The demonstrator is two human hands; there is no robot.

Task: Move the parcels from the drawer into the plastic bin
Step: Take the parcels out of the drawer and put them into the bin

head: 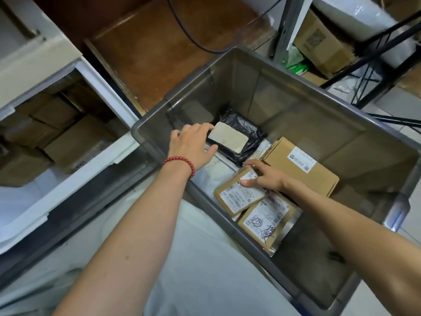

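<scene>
**Two hands settling parcels in the bin**

The left hand [193, 142] grasps the near end of the black parcel [247, 131], fingers over the top edge and thumb under its pale label. The hold looks meant to lay the bag flat at the far left of the bin [296, 99], where there is bare floor. The right hand [267, 179] lies released on a small parcel [234, 197], fingers fairly straight, apparently steadying or nudging it so the pile stays level.

Both parcels are already inside the bin. The small one overlaps a scribbled parcel [265, 222] and sits just beside a flat carton [300, 169]; a white mailer [218, 169] shows beneath them.

To the left, the open drawer [68, 185] holds more brown boxes [66, 142], so the job looks part done. The bin's near wall stands between drawer and pile, and each load must be lifted over it. The carton leans against the right side, taking up room there.
</scene>
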